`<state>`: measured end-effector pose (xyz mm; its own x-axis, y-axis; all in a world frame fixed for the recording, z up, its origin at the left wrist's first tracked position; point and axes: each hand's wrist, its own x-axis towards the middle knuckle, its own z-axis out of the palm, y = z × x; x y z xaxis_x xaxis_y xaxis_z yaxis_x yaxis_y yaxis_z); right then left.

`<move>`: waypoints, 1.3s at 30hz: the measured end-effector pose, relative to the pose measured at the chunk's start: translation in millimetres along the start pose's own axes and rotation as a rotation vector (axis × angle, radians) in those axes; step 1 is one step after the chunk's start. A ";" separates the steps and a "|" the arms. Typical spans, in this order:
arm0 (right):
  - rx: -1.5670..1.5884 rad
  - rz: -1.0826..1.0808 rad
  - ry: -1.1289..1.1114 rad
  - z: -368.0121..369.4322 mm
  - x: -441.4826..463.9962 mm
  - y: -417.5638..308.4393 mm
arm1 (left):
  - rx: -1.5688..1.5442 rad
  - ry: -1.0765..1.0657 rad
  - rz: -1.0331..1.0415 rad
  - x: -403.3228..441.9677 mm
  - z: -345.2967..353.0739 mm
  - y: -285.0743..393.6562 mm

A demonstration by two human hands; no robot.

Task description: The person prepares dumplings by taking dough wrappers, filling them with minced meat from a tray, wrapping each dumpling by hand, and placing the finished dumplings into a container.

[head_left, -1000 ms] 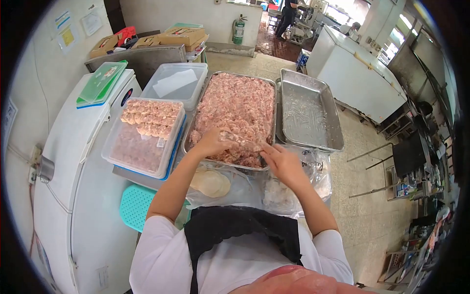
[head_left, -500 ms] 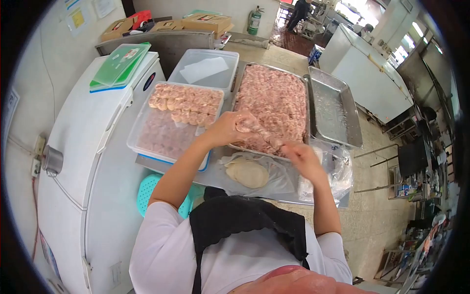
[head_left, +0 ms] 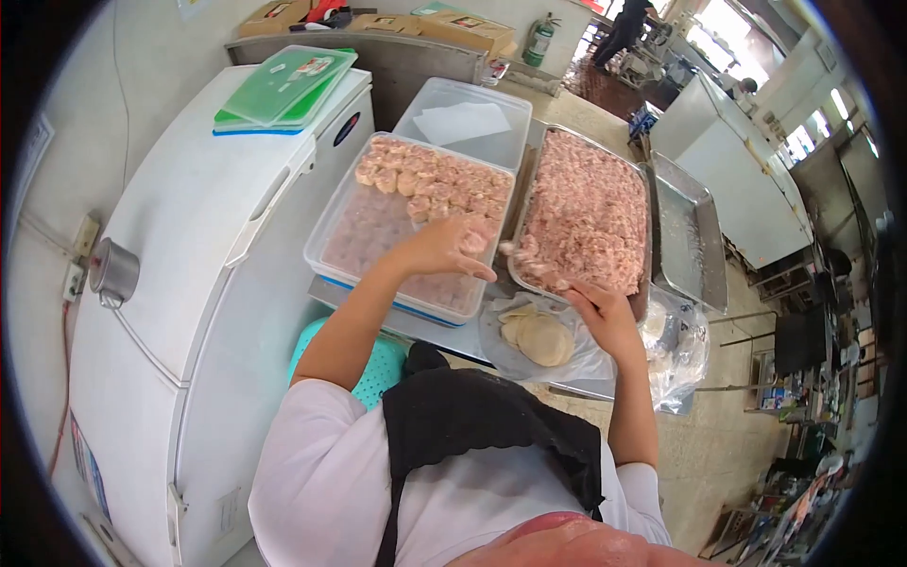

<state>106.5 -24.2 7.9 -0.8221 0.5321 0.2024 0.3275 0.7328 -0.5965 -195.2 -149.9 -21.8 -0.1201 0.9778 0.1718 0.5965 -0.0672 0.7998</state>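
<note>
"Long white appliance on the room's left side, with translucent green plastic lids lying on top. Where's the left hand?"

"Above a rectangular translucent plastic box, fingers curled round a small, pale, meat-filled dumpling. Rows of pinkish dumplings sit in that box."

"And the right hand?"

"Closed on a narrow, meat-smeared implement, too blurred to tell its shape, at the near left corner of a rectangular silver metal tray. Coarse pink minced meat fills the tray."

"What's nearer the body?"

"Round, cream-coloured flat wrappers, overlapping on a clear plastic sheet between the box and the right wrist. Another silver metal tray stands just beside the meat, on its right."
</note>
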 end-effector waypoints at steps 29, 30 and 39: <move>-0.768 0.425 0.021 -83.6 -55.5 100.0 | 0.485 0.265 -0.159 -15.8 -49.8 -39.8; -0.848 0.404 0.044 -100.5 -50.7 115.1 | 0.497 0.272 -0.139 -16.5 -42.5 -27.7; -0.829 0.137 -0.097 -76.3 7.3 158.7 | 0.135 0.151 0.095 12.2 118.2 80.2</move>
<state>188.0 128.3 -26.0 -0.7742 0.6278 0.0799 0.6316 0.7586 0.1599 -55.0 -119.9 -23.5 -0.1696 0.9270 0.3345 0.7106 -0.1201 0.6932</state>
